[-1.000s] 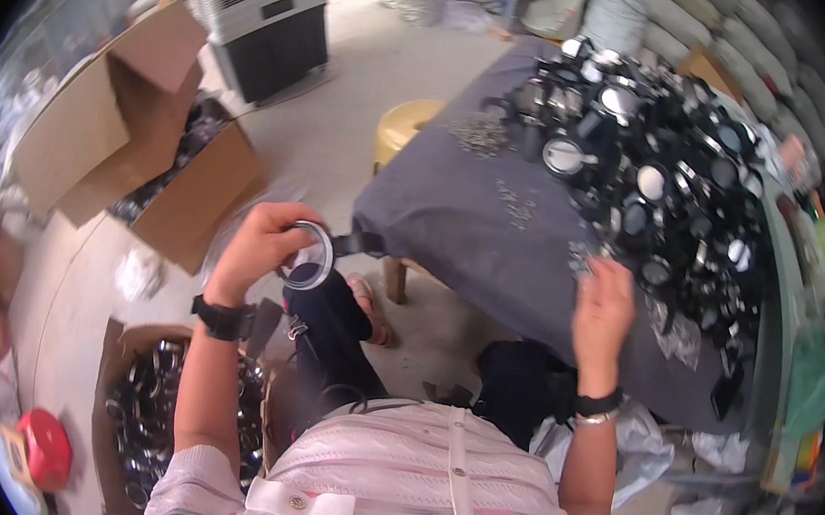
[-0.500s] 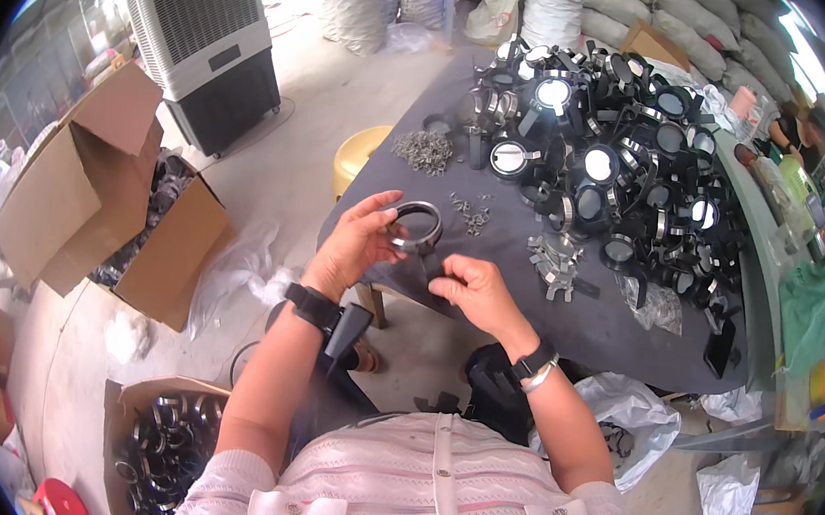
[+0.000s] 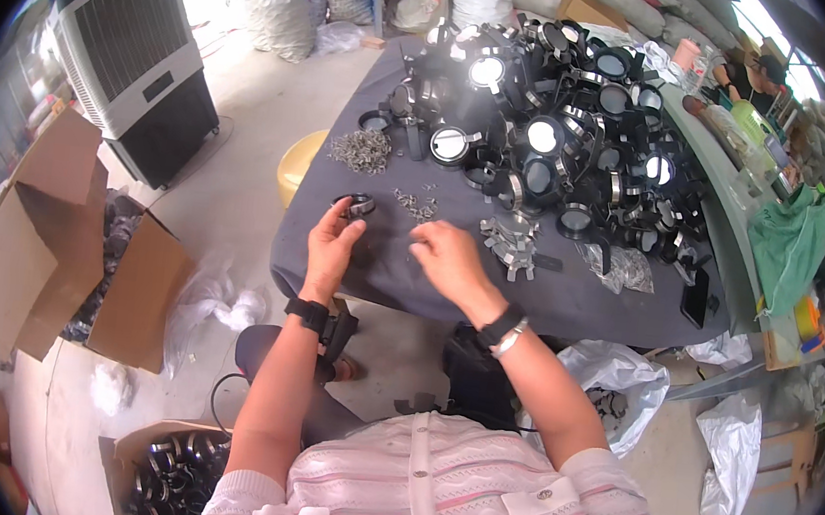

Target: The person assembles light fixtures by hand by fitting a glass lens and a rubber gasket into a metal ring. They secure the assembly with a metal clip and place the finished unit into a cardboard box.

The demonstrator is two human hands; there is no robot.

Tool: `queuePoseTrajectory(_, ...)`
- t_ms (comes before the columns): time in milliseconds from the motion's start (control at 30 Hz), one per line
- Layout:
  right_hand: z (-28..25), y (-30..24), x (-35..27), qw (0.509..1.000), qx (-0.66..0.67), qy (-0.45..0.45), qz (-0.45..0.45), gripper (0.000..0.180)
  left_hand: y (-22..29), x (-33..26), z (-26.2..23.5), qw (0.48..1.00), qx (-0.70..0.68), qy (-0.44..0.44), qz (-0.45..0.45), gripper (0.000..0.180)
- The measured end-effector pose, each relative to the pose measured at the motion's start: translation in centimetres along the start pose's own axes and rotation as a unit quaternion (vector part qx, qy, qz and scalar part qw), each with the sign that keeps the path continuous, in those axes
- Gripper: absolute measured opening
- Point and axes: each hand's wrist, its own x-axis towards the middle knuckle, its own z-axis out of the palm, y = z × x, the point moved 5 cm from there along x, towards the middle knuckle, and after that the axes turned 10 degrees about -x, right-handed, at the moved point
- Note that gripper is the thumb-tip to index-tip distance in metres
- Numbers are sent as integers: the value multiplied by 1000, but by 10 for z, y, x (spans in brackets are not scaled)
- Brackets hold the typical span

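Here, a dark-rimmed ring at the left hand, right hand apart.

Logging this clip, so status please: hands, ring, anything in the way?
Left hand at dark ring, hold unclear. Right hand beside it, contents unclear. Nearest clutter: small metal pieces just beyond right hand.
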Motion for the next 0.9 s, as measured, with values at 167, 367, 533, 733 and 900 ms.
queuePoseTrajectory(167, -84, 58, -26, 985, -126, 105, 46, 16, 4, 0, 11, 1000, -6, -17, -18, 47)
queuePoseTrajectory(367, -89, 97, -33, 943, -278, 5, 183, 22, 6, 0, 12, 1000, 2, -27, 2, 46)
queuePoseTrajectory(533, -81, 103, -30, 918, -316, -23, 237, 27, 0, 0, 9, 999, 13, -28, 13, 47)
queuePoseTrajectory(733, -115, 109, -33, 931, -215, 77, 284, 19, 8, -1, 8, 1000, 2, -21, -8, 49)
queuePoseTrajectory(900, -95, 39, -36, 970, -192, 141, 40, 8, 8, -4, 17, 998, -53, 4, -28, 56)
